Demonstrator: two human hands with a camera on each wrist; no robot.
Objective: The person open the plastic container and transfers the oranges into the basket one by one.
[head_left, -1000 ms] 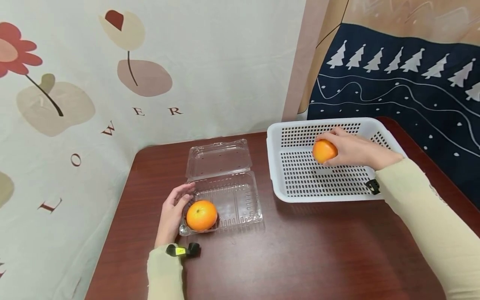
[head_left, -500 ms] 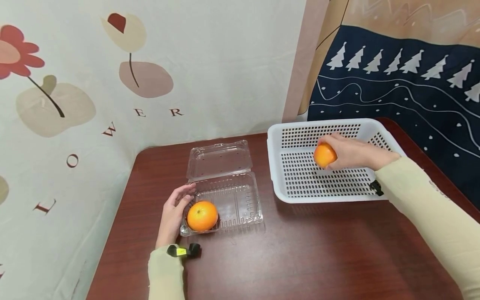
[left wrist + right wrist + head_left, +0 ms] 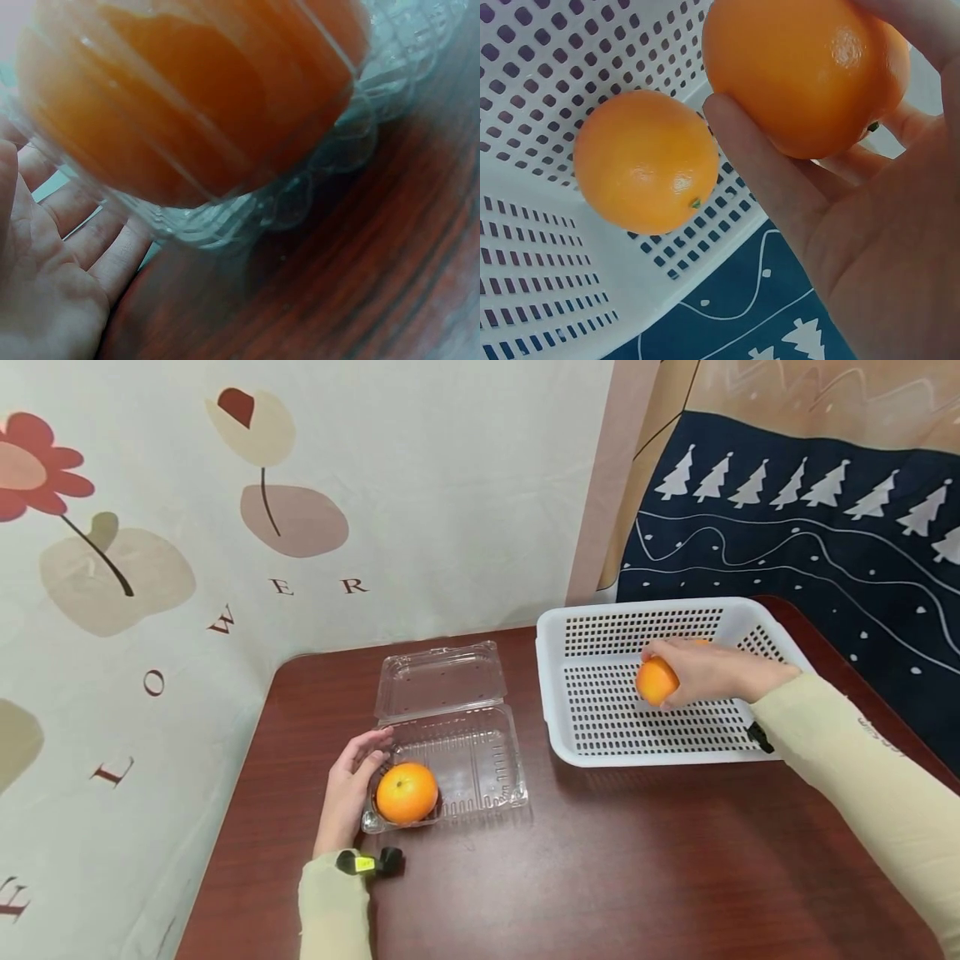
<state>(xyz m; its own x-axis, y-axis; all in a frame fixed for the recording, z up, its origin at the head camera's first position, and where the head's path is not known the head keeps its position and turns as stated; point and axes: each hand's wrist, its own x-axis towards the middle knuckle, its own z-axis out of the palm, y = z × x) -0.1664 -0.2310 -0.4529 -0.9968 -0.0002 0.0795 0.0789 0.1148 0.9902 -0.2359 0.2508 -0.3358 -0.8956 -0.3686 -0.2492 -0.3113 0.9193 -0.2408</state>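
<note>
My right hand (image 3: 705, 672) grips an orange (image 3: 657, 682) over the white perforated basket (image 3: 552, 693). Seen in the right wrist view, thumb and fingers wrap the held orange (image 3: 802, 75), and a second orange (image 3: 645, 161) sits in the basket beside it. Most of that second one is hidden behind the hand in the head view. At the left, my left hand (image 3: 345, 797) rests with relaxed fingers along the side of a clear plastic clamshell box (image 3: 480, 760). Another orange (image 3: 407, 793) lies in the box's near left corner, close to those fingers.
The box's hinged lid (image 3: 441, 681) lies folded back behind it. Both containers stand on a dark red-brown table (image 3: 585, 868). A printed white cloth (image 3: 450, 502) hangs behind, and a navy cloth with white trees (image 3: 787, 539) hangs at the back right.
My right hand has shifted slightly right and toward me with the orange. A sliver of the second orange now shows behind that hand. The left hand stays at the box.
</note>
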